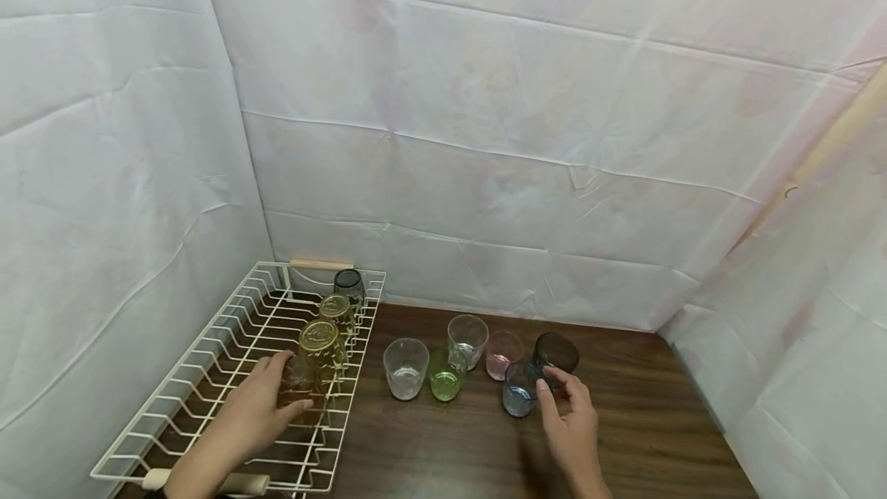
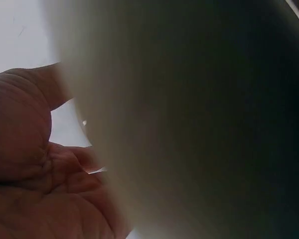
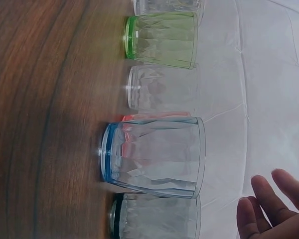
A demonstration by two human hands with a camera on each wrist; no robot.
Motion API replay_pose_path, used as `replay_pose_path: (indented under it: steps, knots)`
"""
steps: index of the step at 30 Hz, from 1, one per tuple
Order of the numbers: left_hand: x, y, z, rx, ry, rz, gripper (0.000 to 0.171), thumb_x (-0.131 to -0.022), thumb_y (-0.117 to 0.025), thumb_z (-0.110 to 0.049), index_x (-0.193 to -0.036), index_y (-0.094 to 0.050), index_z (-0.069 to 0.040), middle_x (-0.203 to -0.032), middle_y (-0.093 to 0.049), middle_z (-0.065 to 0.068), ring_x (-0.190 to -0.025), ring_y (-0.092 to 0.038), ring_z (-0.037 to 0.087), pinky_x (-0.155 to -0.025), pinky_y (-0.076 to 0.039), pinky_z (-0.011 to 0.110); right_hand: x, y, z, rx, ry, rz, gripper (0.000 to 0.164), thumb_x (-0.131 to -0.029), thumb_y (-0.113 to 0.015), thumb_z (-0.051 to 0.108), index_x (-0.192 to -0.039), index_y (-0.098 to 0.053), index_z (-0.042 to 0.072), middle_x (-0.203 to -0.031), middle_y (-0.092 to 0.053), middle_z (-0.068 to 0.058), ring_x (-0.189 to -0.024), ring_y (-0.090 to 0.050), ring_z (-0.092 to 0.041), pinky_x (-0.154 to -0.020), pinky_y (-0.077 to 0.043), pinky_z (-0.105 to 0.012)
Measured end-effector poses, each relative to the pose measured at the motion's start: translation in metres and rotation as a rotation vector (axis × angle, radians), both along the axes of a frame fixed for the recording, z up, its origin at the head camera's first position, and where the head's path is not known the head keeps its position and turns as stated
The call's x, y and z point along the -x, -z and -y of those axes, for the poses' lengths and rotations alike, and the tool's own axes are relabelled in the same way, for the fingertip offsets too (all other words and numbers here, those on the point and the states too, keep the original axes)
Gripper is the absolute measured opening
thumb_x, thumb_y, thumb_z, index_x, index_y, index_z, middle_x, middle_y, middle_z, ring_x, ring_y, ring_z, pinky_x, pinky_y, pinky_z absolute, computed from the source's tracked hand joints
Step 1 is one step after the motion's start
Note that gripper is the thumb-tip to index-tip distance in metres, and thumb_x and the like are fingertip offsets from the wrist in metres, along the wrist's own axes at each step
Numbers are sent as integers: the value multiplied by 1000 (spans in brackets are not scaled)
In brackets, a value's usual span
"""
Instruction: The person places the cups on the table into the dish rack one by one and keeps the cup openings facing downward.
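Observation:
My left hand [image 1: 259, 399] holds an upside-down brownish glass [image 1: 299, 376] at the white wire rack, thumb in front and fingers behind. Behind it in the rack stand two upside-down amber glasses [image 1: 319, 336] and a dark grey glass [image 1: 349, 283]. In the left wrist view a large blurred shape hides most of the scene beside the palm [image 2: 35, 174]. My right hand [image 1: 571, 422] is close to the upright blue glass [image 1: 517, 399]; the right wrist view shows its loosely bent fingers [image 3: 269, 199] apart from that glass. A dark glass [image 1: 557, 351] stands just behind the blue one.
Also upright on the brown wooden table [image 1: 430, 453] are two clear glasses [image 1: 406, 370], a green glass [image 1: 446, 380] and a pink glass [image 1: 502, 360]. The wire rack [image 1: 201, 345] takes up the left side. White fabric walls [image 1: 471, 175] enclose the back and sides.

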State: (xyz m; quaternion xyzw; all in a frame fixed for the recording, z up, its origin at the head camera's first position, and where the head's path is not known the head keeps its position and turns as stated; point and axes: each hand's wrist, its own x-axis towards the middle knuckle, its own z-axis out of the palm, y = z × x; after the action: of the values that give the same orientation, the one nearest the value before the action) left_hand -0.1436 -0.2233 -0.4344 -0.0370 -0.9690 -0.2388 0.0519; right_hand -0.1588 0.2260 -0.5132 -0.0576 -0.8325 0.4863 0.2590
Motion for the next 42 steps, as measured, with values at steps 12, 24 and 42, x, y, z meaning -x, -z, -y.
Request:
replay_pose_path:
  steps: [12, 24, 42]
  knots:
    - [4, 10, -14, 93, 15, -19, 85, -84, -90, -24, -147, -47, 16, -115, -63, 31, -92, -70, 41, -83, -59, 61, -2, -1, 1, 17, 3, 8, 24, -104, -71, 18, -126, -74, 10, -129, -71, -5, -98, -57, -4, -66, -51, -22]
    - [8, 19, -19, 80, -44, -7, 90, -89, -87, -28, -155, -39, 10, -129, -57, 41, -98, -70, 51, -85, -58, 67, 0, 2, 1, 3, 6, 30, 23, -104, -71, 17, -126, -74, 10, -128, -71, -5, -98, -58, -3, -73, -52, -20]
    - [10, 25, -18, 65, -68, -7, 95, -88, -88, -35, -158, -38, 6, -124, -60, 34, -98, -69, 45, -80, -57, 62, 1, 4, 1, -9, -2, 73, 24, -104, -71, 21, -127, -74, 14, -128, -70, -6, -99, -58, -6, -72, -50, -22]
